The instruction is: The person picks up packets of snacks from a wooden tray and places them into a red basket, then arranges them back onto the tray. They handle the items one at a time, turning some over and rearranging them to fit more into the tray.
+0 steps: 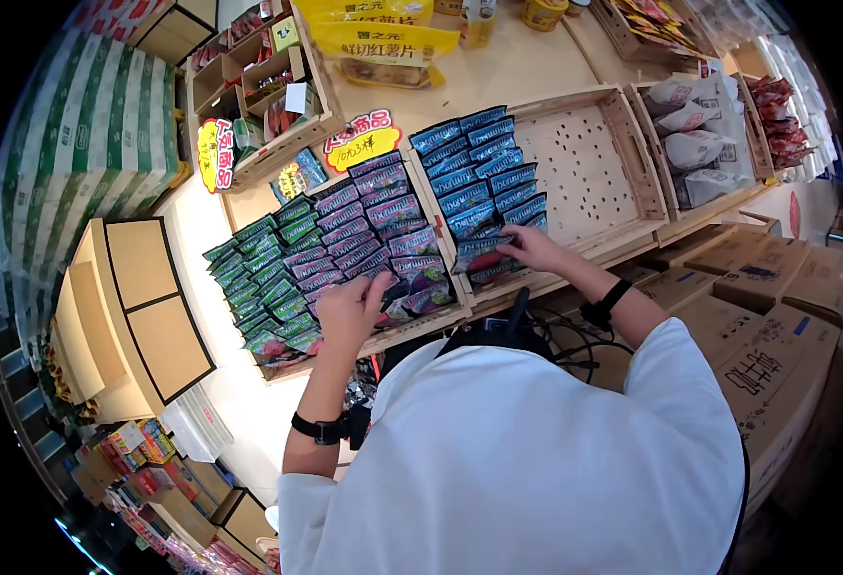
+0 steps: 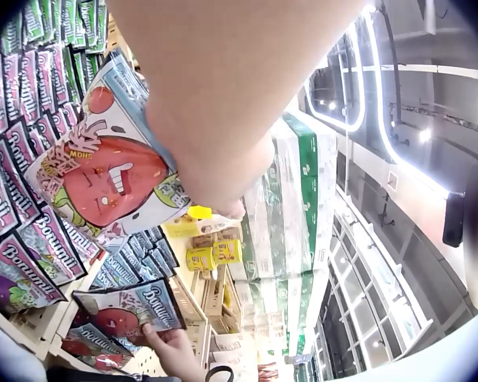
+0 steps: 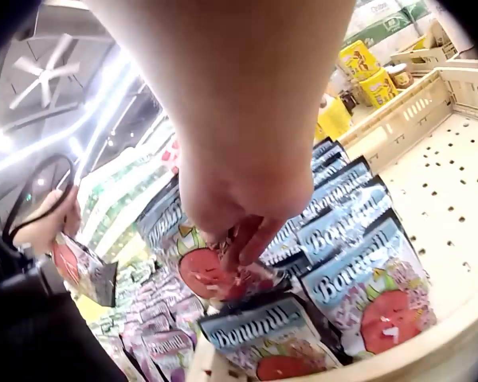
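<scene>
My left hand (image 1: 350,311) is over the pink packets (image 1: 354,225). In the left wrist view it grips a light-blue packet with a red cartoon fruit (image 2: 119,183). My right hand (image 1: 535,249) pinches another blue packet (image 1: 479,257) at the near end of the blue rows. In the right wrist view, the fingers (image 3: 243,243) lie across that tilted packet (image 3: 199,267), beside upright blue packets (image 3: 374,290). The right hand's grip also shows in the left wrist view, on the packet's edge (image 2: 155,298).
Green packets (image 1: 263,268) stand left of the pink ones. The perforated wooden crate (image 1: 647,163) extends right of the blue rows. Yellow bags (image 1: 383,48), price signs (image 1: 364,139) and a divided wooden box (image 1: 321,125) lie beyond. Cartons (image 1: 776,355) are stacked at right, near cables (image 1: 575,355).
</scene>
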`<state>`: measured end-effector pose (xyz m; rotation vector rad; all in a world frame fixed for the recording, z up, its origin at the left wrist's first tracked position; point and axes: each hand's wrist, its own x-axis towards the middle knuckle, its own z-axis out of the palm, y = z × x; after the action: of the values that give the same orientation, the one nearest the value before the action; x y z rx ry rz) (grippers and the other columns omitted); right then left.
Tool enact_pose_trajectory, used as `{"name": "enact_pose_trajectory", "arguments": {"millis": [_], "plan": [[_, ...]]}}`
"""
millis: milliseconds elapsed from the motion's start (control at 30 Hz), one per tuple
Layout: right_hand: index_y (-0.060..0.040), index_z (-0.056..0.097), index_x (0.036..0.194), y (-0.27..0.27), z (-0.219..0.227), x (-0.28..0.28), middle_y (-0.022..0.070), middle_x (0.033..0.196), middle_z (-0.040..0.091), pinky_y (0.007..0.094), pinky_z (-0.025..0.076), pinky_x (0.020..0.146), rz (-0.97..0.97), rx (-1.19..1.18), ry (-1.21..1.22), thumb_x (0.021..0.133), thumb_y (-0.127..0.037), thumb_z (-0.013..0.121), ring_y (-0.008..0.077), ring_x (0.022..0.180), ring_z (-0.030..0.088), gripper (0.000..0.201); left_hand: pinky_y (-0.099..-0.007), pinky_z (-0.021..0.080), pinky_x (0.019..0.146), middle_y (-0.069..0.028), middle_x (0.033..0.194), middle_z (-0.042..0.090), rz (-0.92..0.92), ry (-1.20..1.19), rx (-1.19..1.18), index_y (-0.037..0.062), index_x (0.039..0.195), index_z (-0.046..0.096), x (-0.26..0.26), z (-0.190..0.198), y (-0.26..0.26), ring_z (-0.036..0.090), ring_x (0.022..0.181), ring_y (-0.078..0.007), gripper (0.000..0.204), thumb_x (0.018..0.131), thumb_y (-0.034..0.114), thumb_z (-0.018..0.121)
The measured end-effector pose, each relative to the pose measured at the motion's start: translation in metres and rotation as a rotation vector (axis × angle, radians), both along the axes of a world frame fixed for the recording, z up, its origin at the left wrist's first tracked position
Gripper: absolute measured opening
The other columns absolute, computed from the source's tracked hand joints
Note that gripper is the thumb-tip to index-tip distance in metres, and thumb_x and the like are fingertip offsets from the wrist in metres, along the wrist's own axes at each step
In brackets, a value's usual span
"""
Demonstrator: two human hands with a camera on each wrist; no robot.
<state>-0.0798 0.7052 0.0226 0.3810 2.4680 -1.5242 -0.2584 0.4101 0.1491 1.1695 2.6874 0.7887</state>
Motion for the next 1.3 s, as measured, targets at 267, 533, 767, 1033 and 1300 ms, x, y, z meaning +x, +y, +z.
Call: {"name": "enact_pose_trajectory", "arguments": {"millis": [267, 533, 767, 1033, 1300], "plan": [[0.001, 0.054, 0.1, 0.014, -0.013, 0.019, 0.0095, 0.077, 0.061, 0.0277, 0.047, 0.062, -0.153, -0.204, -0.107, 0.089, -0.011, 0.06, 0.0115, 0.068, 0.057, 0.018, -0.0354, 0.035, 0.04, -0.0093, 0.047, 0.05, 0.03, 0.003, 0.049, 0.0053, 0.058, 0.06, 0.009, -0.007, -0.022, 0.049, 0.04, -0.0254, 0.036, 0.081, 0.031, 0.068], [-0.003, 0.056, 0.102, 0.026, -0.022, 0.024, 0.0137, 0.079, 0.063, 0.0337, 0.048, 0.064, -0.042, -0.061, -0.058, 0.085, -0.01, 0.061, 0.0262, 0.069, 0.062, 0.018, -0.0342, 0.035, 0.04, -0.0088, 0.045, 0.049, 0.062, -0.046, 0.052, 0.0058, 0.06, 0.062, 0.007, -0.002, -0.03, 0.049, 0.039, -0.0244, 0.036, 0.083, 0.032, 0.066], [-0.004, 0.057, 0.108, -0.004, -0.064, 0.018, 0.0171, 0.094, 0.064, 0.04, 0.048, 0.075, 0.111, 0.086, -0.239, 0.076, -0.006, 0.061, 0.0313, 0.088, 0.062, 0.033, -0.0342, 0.035, 0.039, -0.0095, 0.044, 0.047, 0.032, -0.026, 0.036, 0.0067, 0.058, 0.062, 0.008, -0.004, -0.031, 0.048, 0.039, -0.0247, 0.038, 0.084, 0.034, 0.065], [-0.0061, 0.059, 0.106, -0.004, 0.03, -0.019, 0.0123, 0.098, 0.063, 0.0398, 0.049, 0.081, 0.033, 0.481, -0.029, 0.076, -0.015, 0.062, 0.0304, 0.096, 0.059, 0.032, -0.0347, 0.033, 0.038, -0.0102, 0.044, 0.045, 0.069, -0.004, 0.057, 0.0056, 0.055, 0.057, 0.007, 0.0, -0.04, 0.045, 0.037, -0.0252, 0.04, 0.084, 0.031, 0.066], [-0.0109, 0.061, 0.102, -0.017, -0.03, -0.074, 0.0107, 0.1, 0.061, 0.0433, 0.049, 0.076, 0.503, 0.621, -0.293, 0.076, -0.018, 0.062, 0.0303, 0.092, 0.061, 0.027, -0.0346, 0.034, 0.039, -0.0103, 0.044, 0.045, 0.084, -0.038, 0.044, 0.0052, 0.054, 0.055, 0.012, 0.001, -0.041, 0.046, 0.038, -0.0254, 0.04, 0.085, 0.029, 0.066]]}}
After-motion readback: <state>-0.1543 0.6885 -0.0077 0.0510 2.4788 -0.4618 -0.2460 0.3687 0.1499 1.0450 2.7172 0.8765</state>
